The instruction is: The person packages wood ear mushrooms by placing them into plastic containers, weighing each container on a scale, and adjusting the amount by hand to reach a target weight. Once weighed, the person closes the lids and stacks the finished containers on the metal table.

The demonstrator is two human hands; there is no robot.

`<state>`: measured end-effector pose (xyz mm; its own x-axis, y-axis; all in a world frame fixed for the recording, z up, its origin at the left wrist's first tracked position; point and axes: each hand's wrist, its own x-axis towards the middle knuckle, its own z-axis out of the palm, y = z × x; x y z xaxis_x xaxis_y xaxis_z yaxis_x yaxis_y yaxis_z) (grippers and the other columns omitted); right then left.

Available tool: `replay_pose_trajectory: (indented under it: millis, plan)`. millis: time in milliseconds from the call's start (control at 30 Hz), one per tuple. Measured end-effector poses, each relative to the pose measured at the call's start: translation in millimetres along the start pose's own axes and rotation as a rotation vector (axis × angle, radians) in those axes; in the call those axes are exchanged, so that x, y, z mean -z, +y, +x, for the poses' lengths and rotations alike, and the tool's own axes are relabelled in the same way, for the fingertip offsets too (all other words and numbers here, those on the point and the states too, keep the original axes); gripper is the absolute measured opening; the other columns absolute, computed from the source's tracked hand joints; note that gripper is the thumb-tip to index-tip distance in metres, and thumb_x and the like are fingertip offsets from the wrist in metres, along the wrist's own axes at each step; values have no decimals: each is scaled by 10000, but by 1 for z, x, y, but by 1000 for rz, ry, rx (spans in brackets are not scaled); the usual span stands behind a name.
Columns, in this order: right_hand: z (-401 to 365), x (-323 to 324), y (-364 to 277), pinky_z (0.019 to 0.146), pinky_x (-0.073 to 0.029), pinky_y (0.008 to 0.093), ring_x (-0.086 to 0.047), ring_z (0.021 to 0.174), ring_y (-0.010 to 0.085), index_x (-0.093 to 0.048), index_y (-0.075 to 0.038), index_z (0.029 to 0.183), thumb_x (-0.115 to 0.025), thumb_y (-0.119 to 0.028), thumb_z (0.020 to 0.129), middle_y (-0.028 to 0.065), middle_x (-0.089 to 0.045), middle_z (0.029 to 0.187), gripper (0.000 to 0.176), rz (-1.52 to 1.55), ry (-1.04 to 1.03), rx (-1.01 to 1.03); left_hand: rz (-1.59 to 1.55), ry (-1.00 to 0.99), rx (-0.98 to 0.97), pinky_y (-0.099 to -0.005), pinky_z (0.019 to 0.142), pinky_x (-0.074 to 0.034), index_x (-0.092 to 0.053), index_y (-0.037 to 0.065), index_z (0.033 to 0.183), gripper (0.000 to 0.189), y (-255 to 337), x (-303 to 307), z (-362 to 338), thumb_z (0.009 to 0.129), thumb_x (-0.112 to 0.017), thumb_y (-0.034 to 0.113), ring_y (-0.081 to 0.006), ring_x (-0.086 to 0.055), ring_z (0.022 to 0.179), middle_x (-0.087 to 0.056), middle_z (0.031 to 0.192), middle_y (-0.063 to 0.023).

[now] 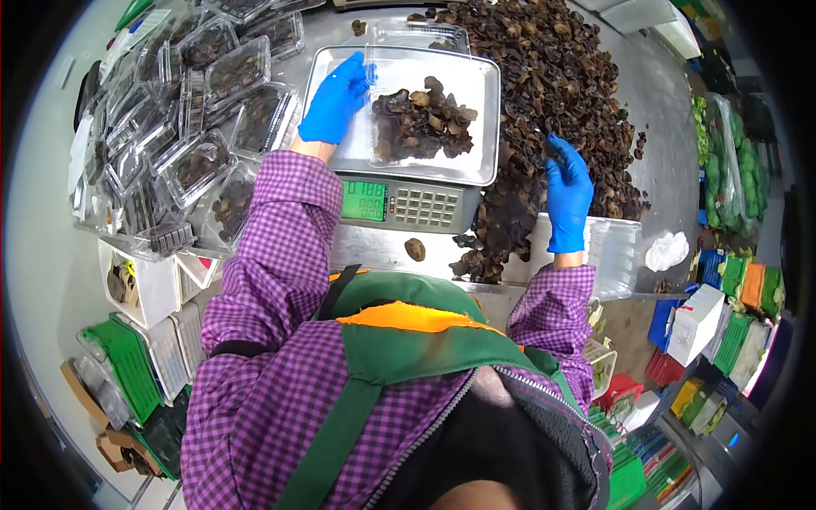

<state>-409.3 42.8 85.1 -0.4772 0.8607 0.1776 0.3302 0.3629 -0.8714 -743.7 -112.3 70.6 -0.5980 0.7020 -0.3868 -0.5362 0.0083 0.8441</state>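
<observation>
On the scale's metal tray (486, 127) sits a clear plastic container (371, 151) holding dark brown wood ear mushrooms (425, 119). My left hand (340, 98), in a blue glove, grips the container's left edge with its fingertips. The digital scale (412, 204) below the tray shows a lit green display reading about 0.188. Over the right-hand heap of wood ear mushrooms (561, 76) is my right hand (568, 191), also blue-gloved. Its thumb and index finger are apart, and I make out nothing held between them.
Filled clear boxes (234, 72) are piled on the left of the metal table. A stack of clear plastic trays (608, 251) stands by my right wrist, beside a crumpled white wad (666, 252). One loose mushroom (415, 249) lies before the scale. Crates (123, 357) stand lower left.
</observation>
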Motion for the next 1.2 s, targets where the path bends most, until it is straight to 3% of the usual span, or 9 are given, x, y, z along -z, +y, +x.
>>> replay_pose_trajectory:
  millis: [133, 200, 367, 667, 800, 867, 933, 1067, 1200]
  plan:
    - [-12, -9, 10, 813, -505, 262, -615, 910, 125, -576, -30, 1273, -608, -106, 929, 94, -656, 1110, 354, 82, -7, -92, 220, -12, -206, -341, 994, -391, -499, 106, 1344, 486, 24, -16, -29, 970, -503, 416, -175, -537, 1147, -571, 1286, -93]
    - [-16, -16, -18, 642, -502, 236, -614, 712, 100, -585, -35, 1254, -537, -280, 983, 77, -687, 967, 369, 288, -159, -382, 235, -122, -178, -355, 1029, -381, -460, 96, 1388, 518, 20, -1, -31, 954, -546, 365, -199, -510, 1198, -503, 1363, -140]
    - [-26, -60, -41, 545, -486, 238, -623, 631, 121, -501, 4, 1306, -514, -361, 983, 104, -680, 824, 488, 390, -415, -637, 679, -136, -128, -336, 995, -432, -295, 49, 1476, 733, -4, 18, -85, 852, -671, 121, -201, -559, 1128, -419, 1429, -194]
    - [-7, -81, -28, 558, -494, 250, -642, 653, 125, -601, 11, 909, -571, -178, 935, 114, -688, 807, 192, 397, -380, -670, 486, -95, -44, -247, 794, -489, -331, 39, 1462, 732, -32, 2, -100, 793, -626, -5, -104, -608, 931, -488, 1390, -144]
    - [-16, -74, -25, 582, -508, 263, -646, 678, 131, -637, 2, 955, -581, -168, 922, 102, -691, 811, 182, 412, -357, -606, 521, 30, -78, -242, 799, -479, -414, 48, 1420, 634, -34, 6, -106, 828, -641, 49, -106, -601, 958, -530, 1353, -117]
    - [-34, -53, -4, 625, -524, 285, -643, 708, 137, -653, -35, 1060, -615, -167, 899, 84, -695, 843, 212, 16, -134, -93, 520, 44, -70, -249, 813, -474, -440, 53, 1405, 601, -28, 18, -109, 842, -648, 76, -111, -600, 977, -540, 1344, -108]
    - [-51, -13, 11, 681, -528, 307, -637, 737, 148, -650, -66, 1129, -660, -182, 870, 86, -694, 904, 284, -28, -46, -43, 465, 56, -111, -271, 858, -461, -485, 66, 1374, 538, -22, 39, -112, 866, -650, 132, -133, -601, 1013, -551, 1335, -86]
    - [-93, 58, 12, 717, -516, 319, -646, 757, 164, -640, -36, 1122, -713, -205, 832, 117, -685, 974, 344, -483, 12, -215, 422, 130, -56, -297, 927, -430, -509, 89, 1358, 473, -3, 45, -120, 909, -606, 202, -143, -581, 1077, -572, 1313, -59]
    - [-123, 65, 51, 723, -511, 305, -652, 775, 166, -655, -20, 1091, -727, -209, 823, 123, -690, 958, 335, -457, -4, -293, 404, 76, -86, -318, 970, -411, -519, 89, 1351, 462, -1, 29, -117, 915, -600, 218, -164, -562, 1129, -565, 1318, -63]
